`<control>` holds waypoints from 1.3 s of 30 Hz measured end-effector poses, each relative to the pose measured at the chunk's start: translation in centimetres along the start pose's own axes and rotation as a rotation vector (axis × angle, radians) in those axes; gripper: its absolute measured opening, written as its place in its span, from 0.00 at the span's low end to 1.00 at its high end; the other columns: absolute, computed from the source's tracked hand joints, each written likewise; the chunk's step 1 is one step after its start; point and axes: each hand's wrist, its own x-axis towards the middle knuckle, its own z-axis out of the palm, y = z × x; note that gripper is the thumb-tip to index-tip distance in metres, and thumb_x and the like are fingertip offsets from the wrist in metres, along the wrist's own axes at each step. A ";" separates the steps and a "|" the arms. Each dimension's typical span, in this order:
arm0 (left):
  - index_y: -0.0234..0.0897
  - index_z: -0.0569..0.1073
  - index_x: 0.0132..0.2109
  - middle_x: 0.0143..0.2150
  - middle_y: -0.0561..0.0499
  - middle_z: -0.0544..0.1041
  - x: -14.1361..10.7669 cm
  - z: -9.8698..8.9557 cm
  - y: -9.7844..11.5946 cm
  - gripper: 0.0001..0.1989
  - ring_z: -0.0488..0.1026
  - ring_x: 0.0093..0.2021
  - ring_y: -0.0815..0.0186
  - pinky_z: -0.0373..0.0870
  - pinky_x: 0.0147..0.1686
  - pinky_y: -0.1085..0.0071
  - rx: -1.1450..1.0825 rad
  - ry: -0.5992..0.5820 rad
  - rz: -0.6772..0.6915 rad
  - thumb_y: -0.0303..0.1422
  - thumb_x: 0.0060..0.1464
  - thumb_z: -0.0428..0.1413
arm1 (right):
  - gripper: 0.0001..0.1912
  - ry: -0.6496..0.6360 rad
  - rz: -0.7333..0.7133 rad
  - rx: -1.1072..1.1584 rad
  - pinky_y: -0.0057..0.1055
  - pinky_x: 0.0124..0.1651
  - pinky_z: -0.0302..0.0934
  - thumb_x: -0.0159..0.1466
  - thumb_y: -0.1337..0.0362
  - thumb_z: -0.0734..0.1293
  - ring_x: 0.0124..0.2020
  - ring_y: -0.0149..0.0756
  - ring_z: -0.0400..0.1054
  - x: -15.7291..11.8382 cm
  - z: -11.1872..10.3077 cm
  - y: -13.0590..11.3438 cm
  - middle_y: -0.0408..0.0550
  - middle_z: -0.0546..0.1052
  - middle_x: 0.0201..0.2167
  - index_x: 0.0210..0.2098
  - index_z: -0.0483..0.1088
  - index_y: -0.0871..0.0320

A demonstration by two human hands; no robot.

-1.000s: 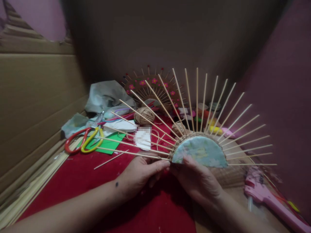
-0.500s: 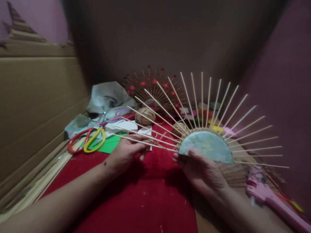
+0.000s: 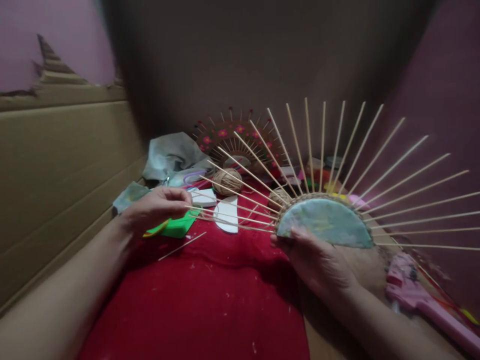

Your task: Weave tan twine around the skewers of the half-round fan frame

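1. The left hand (image 3: 159,205) is moving outward from the half-round piece (image 3: 326,222), its fingertips closing near the ends of the left-side sticks (image 3: 260,165); I can't tell on what.
2. So the right hand (image 3: 318,260), gripping the lower edge, is mainly steadying the piece above the red cloth (image 3: 210,310).
3. A pink glue gun (image 3: 408,287) is lying rightward; sticks are crossing before a twine ball (image 3: 227,181).

Looks like a cramped craft corner; can't tell home or small workshop. Shows a red cloth (image 3: 210,310) spread out, with pink glue gun (image 3: 412,287), twine ball (image 3: 227,181), half-round white card (image 3: 228,210) and green sheet (image 3: 180,225) about, plus stick-rayed half-disc (image 3: 324,222) held up. Has flower-decorated fan piece (image 3: 231,135) at back, torn-edged cardboard (image 3: 67,190) at left, pinkish wall (image 3: 82,45) behind it.
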 end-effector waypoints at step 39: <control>0.31 0.69 0.23 0.19 0.53 0.64 -1.2 -3.0 0.1 0.10 0.56 0.22 0.74 0.50 0.23 0.77 0.142 -0.188 -0.232 0.33 0.41 0.60 | 0.02 -0.055 0.067 0.045 0.28 0.23 0.59 0.47 0.71 0.68 0.22 0.29 0.62 -0.6 0.2 -0.7 0.42 0.73 0.20 0.21 0.72 0.59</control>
